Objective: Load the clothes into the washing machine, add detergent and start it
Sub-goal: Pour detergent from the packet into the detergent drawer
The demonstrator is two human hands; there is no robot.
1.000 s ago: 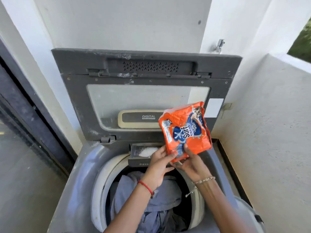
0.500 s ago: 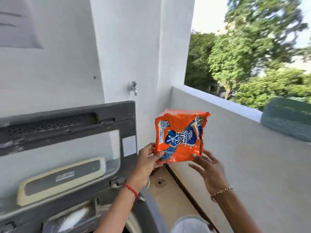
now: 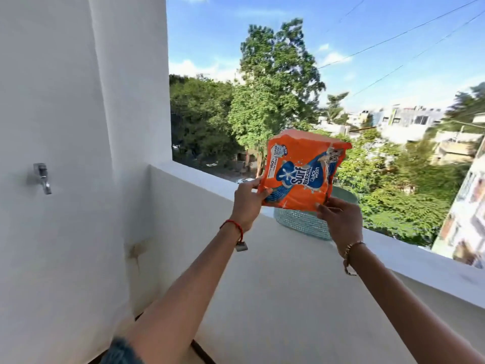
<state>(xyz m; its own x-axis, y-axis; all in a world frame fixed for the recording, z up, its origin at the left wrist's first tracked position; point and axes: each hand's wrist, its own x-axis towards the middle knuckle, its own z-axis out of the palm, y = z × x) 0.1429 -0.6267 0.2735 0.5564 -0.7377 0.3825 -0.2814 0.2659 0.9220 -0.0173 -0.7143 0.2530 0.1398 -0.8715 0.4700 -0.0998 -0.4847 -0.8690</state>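
Note:
An orange detergent packet (image 3: 301,172) is held upright at arm's length, above the white balcony parapet (image 3: 393,258). My left hand (image 3: 246,200) grips its lower left corner, thumb on the front. My right hand (image 3: 341,219) pinches its lower right corner. The packet's top edge is open and crumpled. The washing machine and the clothes are out of view.
A teal woven basket (image 3: 301,222) stands on the parapet, right behind the packet and my right hand. A metal tap (image 3: 42,177) sticks out of the white wall at left. Beyond the parapet are trees and buildings.
My view has swung up and right, away from the washer. Both hands carried the packet from over the detergent drawer up toward the parapet; my right hand has taken hold of its lower right corner again.

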